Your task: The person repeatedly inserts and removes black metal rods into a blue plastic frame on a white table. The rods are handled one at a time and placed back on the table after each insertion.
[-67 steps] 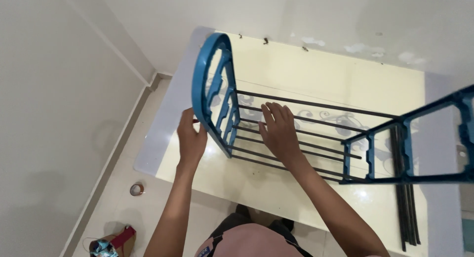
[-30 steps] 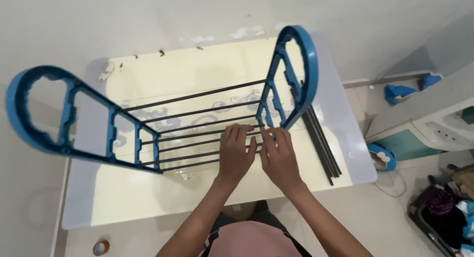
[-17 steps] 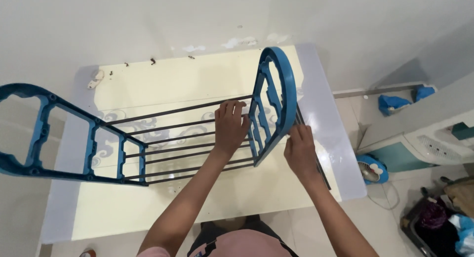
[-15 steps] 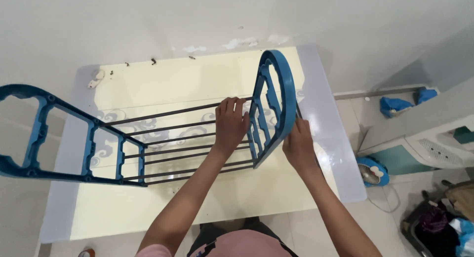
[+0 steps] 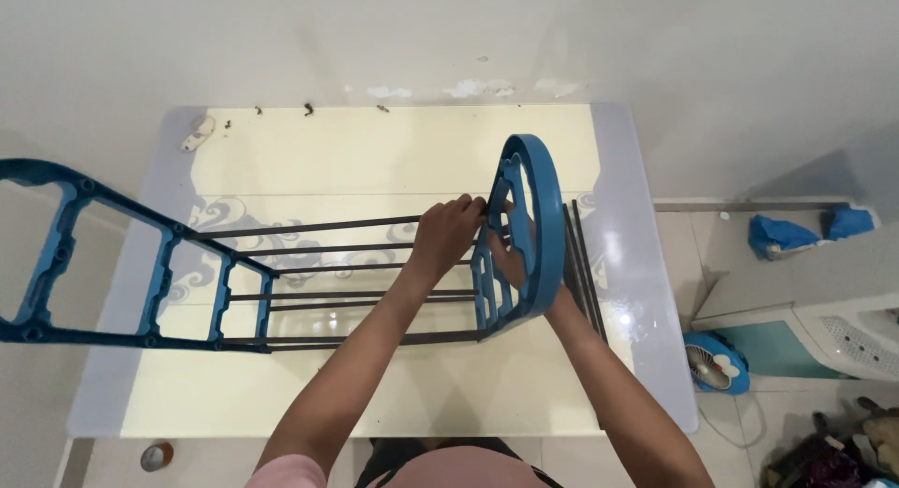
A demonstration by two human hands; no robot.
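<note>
Item, nearest: my two forearms, reaching up from the bottom edge over the pale yellow table (image 5: 281, 404).

Item: my left hand (image 5: 448, 237), fingers curled shut around the top dark rod (image 5: 309, 228) just where it meets the blue end frame (image 5: 524, 235).

Item: my right hand (image 5: 510, 256), behind that same frame and mostly hidden by it; it seems pressed against the frame's outer face, though I cannot tell whether the fingers close on anything.

Item: the rack itself, lying across the middle of the table, several dark rods running side by side between the rounded frame under my hands and a second blue end frame (image 5: 112, 263) overhanging the table's left edge.

Item: loose dark rods (image 5: 582, 263), flat on the table just right of the held frame.

Item, floor right: small blue fan (image 5: 714, 364).

Item, far: blue bags (image 5: 805, 230) by the white wall
</note>
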